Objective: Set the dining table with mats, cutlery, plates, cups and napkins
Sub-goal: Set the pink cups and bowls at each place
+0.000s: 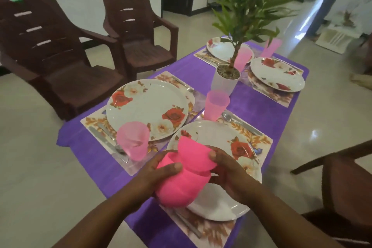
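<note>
I see both hands over the near plate (221, 201) on the purple worktop (261, 110). My left hand (159, 175) has its grip clamped on a stack of bright pink cups (181, 185); my right hand (231, 173) has its grip closed on the top cup (195, 157), tilted.

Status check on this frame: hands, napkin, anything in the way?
Left hand and right hand both grip the pink napkin, folding it over the near plate. Four plates down, three cups visible. Nothing in the way.
</note>
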